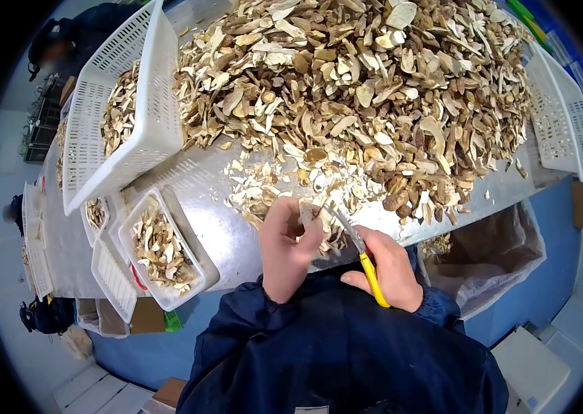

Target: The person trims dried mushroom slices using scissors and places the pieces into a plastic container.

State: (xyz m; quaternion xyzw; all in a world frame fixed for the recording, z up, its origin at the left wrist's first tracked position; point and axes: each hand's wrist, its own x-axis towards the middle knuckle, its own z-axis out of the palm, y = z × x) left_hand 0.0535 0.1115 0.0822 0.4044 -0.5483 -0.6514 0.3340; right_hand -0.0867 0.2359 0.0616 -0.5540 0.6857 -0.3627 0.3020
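My right hand is closed round the yellow handle of a knife, whose blade points up and to the left. Just left of it, my left hand pinches a small pale piece of dried mushroom between thumb and fingers, close to the blade tip. Behind both hands lie small pale scraps on the metal table. A large heap of sliced dried mushrooms rises beyond them.
A large white perforated basket with slices stands at left. Nearer is a white tray of pieces. Another basket sits at right. A lined box is below the table's front edge. Other people are at far left.
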